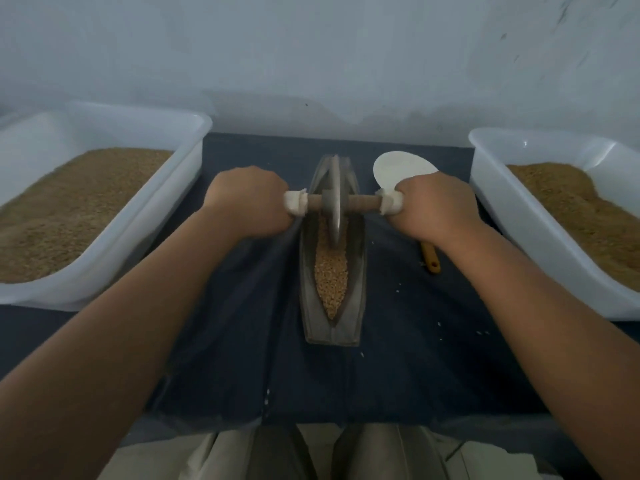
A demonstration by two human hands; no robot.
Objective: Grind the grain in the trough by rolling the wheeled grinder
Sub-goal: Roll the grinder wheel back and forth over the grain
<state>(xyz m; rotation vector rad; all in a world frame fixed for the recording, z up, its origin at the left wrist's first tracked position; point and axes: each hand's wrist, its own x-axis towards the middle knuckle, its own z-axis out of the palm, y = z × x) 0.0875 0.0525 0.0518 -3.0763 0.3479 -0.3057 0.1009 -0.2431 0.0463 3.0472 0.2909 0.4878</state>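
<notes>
**Both fists on the handle, wheel sitting far up the trough**

Your left hand (247, 200) is clenched round the left end of the grinder's handle (360, 202), and your right hand (438, 207) grips the right end, each over a white wrapping (294, 202). Between them the wheeled grinder (334, 199) stands upright on its edge in the far half of the trough (358, 271). The trough runs lengthwise from near to far in the middle of the dark cloth (398, 341). The grain (330, 271) lies in the groove on the near side of the wheel, tapering to a point at the near end. A white scoop (398, 168) with a yellow handle lies right of the trough, partly under your right hand. A white tub (187, 161) of brown meal sits far left, and another tub (502, 188) sits far right.
</notes>
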